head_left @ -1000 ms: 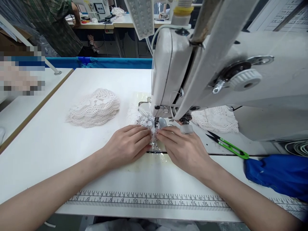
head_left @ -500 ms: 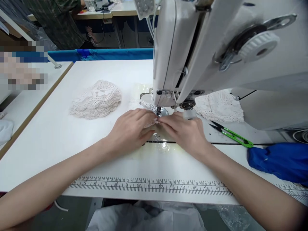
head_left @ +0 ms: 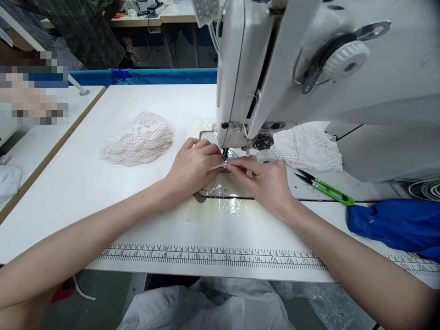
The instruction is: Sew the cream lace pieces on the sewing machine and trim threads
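Just in front of the presser foot (head_left: 225,154) of a white sewing machine (head_left: 237,73), both hands pinch a small piece of white lace trim (head_left: 218,166). My left hand (head_left: 196,165) is closed over its left part and hides much of it. With thumb and forefinger, my right hand (head_left: 266,178) grips the trim's right end beside the foot. A stack of scalloped lace pieces (head_left: 139,140) lies on the white table left of my left hand. More lace (head_left: 307,146) lies behind my right hand, partly hidden by the machine.
Green-handled thread snips (head_left: 326,187) lie right of my right hand, close to a blue cloth (head_left: 395,224). A printed ruler (head_left: 213,256) runs along the table's front edge. Another person in a plaid garment (head_left: 92,34) stands beyond the table.
My right fingers have drawn slightly away from the foot, and more of the lace end shows between the hands. My left hand has shifted slightly forward. The view has moved a little.
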Motion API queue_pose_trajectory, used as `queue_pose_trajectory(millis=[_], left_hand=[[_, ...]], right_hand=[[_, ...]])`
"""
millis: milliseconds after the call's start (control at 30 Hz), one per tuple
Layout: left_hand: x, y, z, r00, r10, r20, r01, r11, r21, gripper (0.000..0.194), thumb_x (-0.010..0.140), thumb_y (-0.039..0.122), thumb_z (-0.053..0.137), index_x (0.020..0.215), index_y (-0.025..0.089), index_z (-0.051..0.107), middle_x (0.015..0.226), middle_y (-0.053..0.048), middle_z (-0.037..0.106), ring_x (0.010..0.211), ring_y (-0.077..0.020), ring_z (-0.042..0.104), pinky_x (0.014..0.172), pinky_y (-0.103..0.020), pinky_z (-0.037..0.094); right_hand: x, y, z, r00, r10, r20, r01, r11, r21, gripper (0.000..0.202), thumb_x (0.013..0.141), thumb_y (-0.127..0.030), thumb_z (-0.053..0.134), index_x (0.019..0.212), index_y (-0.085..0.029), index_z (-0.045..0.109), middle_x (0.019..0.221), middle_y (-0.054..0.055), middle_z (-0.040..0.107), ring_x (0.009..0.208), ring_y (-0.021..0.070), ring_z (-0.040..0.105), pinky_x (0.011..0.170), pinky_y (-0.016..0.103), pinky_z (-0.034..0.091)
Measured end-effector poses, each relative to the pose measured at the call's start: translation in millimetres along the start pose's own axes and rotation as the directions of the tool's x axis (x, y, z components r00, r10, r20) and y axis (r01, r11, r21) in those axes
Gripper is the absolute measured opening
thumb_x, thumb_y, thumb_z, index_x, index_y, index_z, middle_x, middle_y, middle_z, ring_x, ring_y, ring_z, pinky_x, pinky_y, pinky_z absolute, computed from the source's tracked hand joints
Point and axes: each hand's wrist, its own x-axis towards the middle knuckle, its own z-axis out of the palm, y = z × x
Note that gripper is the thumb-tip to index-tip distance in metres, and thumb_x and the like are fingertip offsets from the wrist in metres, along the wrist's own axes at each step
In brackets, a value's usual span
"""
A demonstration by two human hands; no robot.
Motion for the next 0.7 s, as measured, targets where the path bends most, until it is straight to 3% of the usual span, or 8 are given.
queue_pose_trajectory(millis=[133,267,400,700], left_hand=[[-15.8,6.8,-7.7,0.983,0.174,-0.051,-0.171,0.983,0.071,0.017,0.091,0.019,0.056,0.097,0.021,0.071,0.103,-0.004,0.072,0.097,-0.0222,0.062,0.081,-0.038,0.047],[-33.5,16.7,-9.4,0.973,0.217,-0.078,-0.206,0.970,0.129,0.024,0.090,0.014,0.056,0.112,0.015,0.067,0.111,-0.007,0.071,0.110,-0.0230,0.062,0.094,-0.041,0.048],[-39.2,17.3,-8.9,0.971,0.234,-0.043,-0.227,0.966,0.125,0.025,0.092,0.015,0.054,0.114,0.012,0.065,0.110,-0.009,0.072,0.113,-0.0220,0.063,0.105,-0.044,0.045],[-35.9,15.4,-8.3,0.969,0.238,-0.061,-0.228,0.965,0.131,0.022,0.093,0.014,0.052,0.109,0.014,0.067,0.110,-0.005,0.072,0.106,-0.0210,0.067,0.104,-0.048,0.048]], right_hand=[[-7.5,-3.6,-5.3,0.963,-0.258,0.077,0.266,0.957,-0.115,0.018,0.090,-0.018,0.058,0.080,-0.021,0.073,0.084,-0.002,0.075,0.074,0.0139,0.064,0.059,0.025,0.043],[-13.6,-8.6,-10.2,0.896,-0.422,0.141,0.445,0.851,-0.278,0.016,0.089,-0.011,0.057,0.091,-0.015,0.072,0.100,0.003,0.074,0.093,0.0181,0.065,0.074,0.031,0.047],[-14.1,-12.5,-13.1,0.888,-0.411,0.207,0.457,0.841,-0.289,0.019,0.093,-0.016,0.055,0.100,-0.012,0.071,0.105,0.007,0.073,0.092,0.0182,0.066,0.078,0.033,0.048],[-12.5,-12.9,-13.2,0.891,-0.398,0.221,0.449,0.846,-0.287,0.018,0.092,-0.016,0.056,0.100,-0.012,0.072,0.107,0.007,0.072,0.088,0.0181,0.067,0.074,0.033,0.049]])
